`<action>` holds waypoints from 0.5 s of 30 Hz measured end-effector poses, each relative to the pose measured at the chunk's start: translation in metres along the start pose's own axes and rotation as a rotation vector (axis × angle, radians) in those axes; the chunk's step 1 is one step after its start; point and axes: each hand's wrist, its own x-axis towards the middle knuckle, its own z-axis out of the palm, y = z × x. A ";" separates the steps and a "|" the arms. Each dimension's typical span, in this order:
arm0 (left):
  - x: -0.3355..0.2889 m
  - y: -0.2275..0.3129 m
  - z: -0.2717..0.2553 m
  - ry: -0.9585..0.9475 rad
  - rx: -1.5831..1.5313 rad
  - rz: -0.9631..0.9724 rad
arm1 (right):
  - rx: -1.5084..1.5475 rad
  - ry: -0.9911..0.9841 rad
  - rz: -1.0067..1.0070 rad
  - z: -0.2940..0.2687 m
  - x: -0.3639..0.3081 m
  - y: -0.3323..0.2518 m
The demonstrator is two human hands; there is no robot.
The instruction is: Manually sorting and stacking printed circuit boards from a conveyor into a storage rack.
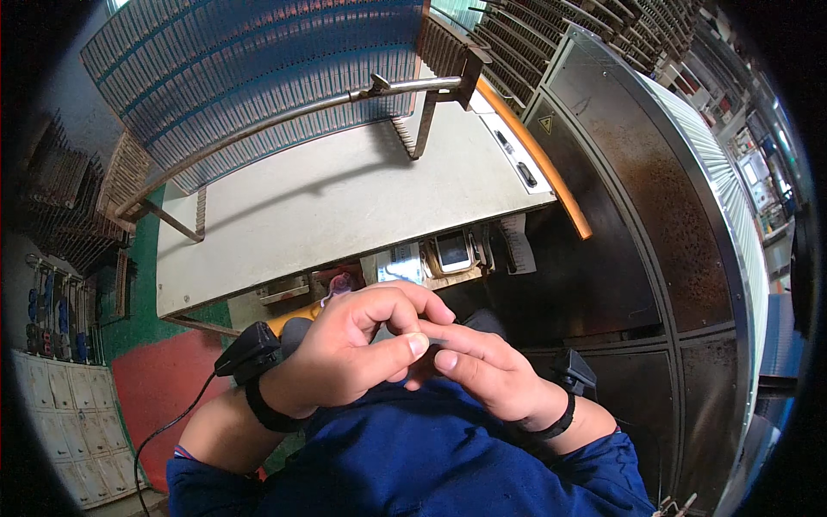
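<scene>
Left hand [353,349] looks pinched on a tiny grey piece [435,341] between both hands; right hand [487,366] is half-curled, can't tell if it's gripping too. Honestly, a loose pinch could drop it below them, since the bench [319,194] sits further ahead.

I see a white table [301,202] bearing a metal rack [258,128], with a blue striped panel [276,69] standing behind its front bar. Below the near edge I make out a white-framed phone [453,250]. At right, an orange rail [538,164] runs beside a rust-stained cabinet [655,172]; at left, pale lockers [77,422] sit near a red floor patch [164,388].
</scene>
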 end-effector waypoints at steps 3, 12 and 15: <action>0.000 0.001 0.000 -0.003 -0.043 -0.022 | -0.005 -0.003 -0.005 0.001 0.001 -0.002; 0.000 0.002 -0.001 -0.014 -0.058 -0.034 | 0.000 -0.016 -0.001 0.000 0.001 -0.001; -0.001 0.002 0.000 -0.002 -0.058 -0.036 | 0.010 -0.013 0.000 0.001 0.001 -0.001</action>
